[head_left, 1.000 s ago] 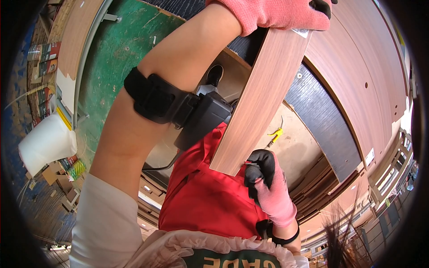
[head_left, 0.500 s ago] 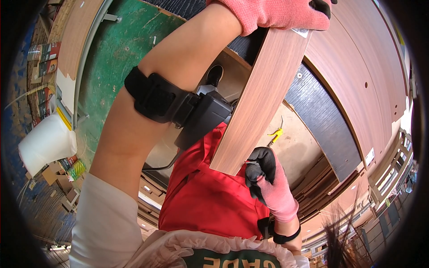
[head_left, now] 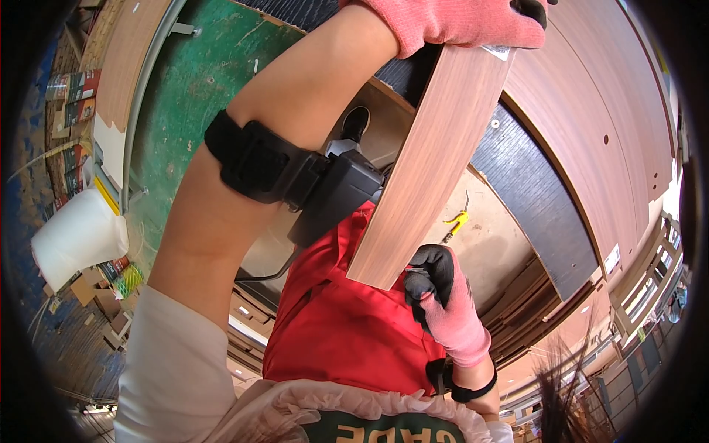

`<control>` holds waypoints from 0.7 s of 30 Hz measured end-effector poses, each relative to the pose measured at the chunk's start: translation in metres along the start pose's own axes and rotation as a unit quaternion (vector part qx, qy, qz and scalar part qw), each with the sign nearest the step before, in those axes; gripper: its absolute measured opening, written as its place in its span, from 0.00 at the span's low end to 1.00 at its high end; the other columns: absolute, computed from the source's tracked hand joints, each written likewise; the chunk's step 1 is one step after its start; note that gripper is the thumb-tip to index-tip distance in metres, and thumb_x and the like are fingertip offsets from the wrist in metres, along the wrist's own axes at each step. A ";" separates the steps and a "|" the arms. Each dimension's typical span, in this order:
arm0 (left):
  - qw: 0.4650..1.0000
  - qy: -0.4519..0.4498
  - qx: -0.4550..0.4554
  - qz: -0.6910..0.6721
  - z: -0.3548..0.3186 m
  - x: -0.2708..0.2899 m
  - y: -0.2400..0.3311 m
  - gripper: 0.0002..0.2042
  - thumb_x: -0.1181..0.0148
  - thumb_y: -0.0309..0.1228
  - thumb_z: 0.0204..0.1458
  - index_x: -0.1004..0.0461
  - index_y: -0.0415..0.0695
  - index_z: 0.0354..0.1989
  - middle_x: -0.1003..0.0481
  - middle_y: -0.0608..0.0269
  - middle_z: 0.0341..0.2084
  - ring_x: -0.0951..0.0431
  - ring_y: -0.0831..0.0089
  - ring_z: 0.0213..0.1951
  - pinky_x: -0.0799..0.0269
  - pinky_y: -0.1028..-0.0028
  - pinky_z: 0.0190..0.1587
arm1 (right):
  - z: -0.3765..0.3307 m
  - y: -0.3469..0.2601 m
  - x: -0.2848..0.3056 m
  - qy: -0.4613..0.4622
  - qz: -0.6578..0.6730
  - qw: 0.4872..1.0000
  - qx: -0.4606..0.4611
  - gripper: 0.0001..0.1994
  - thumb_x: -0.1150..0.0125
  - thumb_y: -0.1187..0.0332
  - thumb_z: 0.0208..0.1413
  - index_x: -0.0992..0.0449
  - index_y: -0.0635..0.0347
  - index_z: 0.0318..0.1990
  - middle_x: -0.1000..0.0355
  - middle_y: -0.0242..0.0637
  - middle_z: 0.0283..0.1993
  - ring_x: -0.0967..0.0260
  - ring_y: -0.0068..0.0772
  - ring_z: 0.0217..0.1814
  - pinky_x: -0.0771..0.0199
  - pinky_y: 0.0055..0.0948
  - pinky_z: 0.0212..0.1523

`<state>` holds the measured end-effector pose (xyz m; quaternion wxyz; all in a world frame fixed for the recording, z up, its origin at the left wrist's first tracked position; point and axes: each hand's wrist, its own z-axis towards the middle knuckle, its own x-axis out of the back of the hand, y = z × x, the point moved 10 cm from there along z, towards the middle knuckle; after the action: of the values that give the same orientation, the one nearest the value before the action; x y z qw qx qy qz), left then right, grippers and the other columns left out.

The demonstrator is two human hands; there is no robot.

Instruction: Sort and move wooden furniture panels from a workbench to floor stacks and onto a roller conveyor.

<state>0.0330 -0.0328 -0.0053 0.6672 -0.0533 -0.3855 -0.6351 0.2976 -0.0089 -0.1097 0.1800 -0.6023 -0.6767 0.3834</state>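
Observation:
A long, narrow wood-grain board (head_left: 437, 162) slants across the middle, its near end over my red trousers and its far end up at the top. My left hand (head_left: 461, 22), in a pink glove with black fingers, is closed over the far end, beside a small white label. The fingertips are partly cut off by the picture's edge. Close to the board's near right edge, my right hand (head_left: 445, 299) wears a matching glove. Its fingers are curled and pinched together; a thin grey bit shows at the fingertips, too small to name.
Right of the board lie a black panel (head_left: 526, 196) and large brown panels (head_left: 569, 81) with small holes. An air blow gun (head_left: 459, 219) with a yellow body sits below them. At left are a green surface (head_left: 196, 103) and a white roll (head_left: 80, 235). Stacked strips (head_left: 509, 310) lie lower right.
My right hand has shifted very slightly. The board and my left hand look almost unmoved.

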 end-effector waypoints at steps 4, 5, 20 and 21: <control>1.000 -0.003 0.002 -0.008 0.000 0.000 0.000 0.07 0.43 0.33 0.40 0.24 0.43 0.21 0.24 0.61 0.41 0.34 0.55 0.55 0.42 0.54 0.58 | 0.000 -0.007 0.002 0.018 -0.072 0.997 0.013 0.14 0.56 0.81 0.54 0.37 0.63 0.48 0.37 0.29 0.27 0.42 0.18 0.25 0.40 0.17 0.25; 1.000 -0.012 0.006 -0.012 0.001 0.000 -0.001 0.07 0.43 0.33 0.40 0.24 0.44 0.21 0.24 0.61 0.41 0.34 0.54 0.55 0.42 0.54 0.58 | 0.000 -0.013 0.002 0.021 -0.094 0.995 0.033 0.14 0.57 0.82 0.53 0.36 0.63 0.48 0.37 0.30 0.27 0.42 0.19 0.25 0.39 0.18 0.26; 0.999 -0.014 0.034 0.020 -0.003 -0.005 -0.006 0.11 0.44 0.36 0.42 0.22 0.42 0.27 0.26 0.60 0.45 0.37 0.54 0.59 0.49 0.45 0.61 | 0.000 -0.021 0.002 0.036 -0.143 0.988 0.056 0.15 0.57 0.85 0.49 0.35 0.66 0.46 0.37 0.34 0.28 0.40 0.23 0.27 0.34 0.23 0.32; 0.999 -0.012 0.034 0.018 -0.003 -0.004 -0.006 0.10 0.43 0.36 0.42 0.22 0.42 0.27 0.26 0.60 0.45 0.37 0.54 0.59 0.49 0.45 0.61 | 0.000 -0.021 0.002 0.035 -0.147 0.987 0.057 0.15 0.57 0.85 0.50 0.35 0.66 0.46 0.36 0.34 0.28 0.40 0.23 0.27 0.34 0.23 0.32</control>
<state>0.0298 -0.0320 -0.0122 0.6755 -0.0455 -0.4136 -0.6087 0.2829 -0.0067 -0.0950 0.2918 -0.4977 -0.7283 0.3696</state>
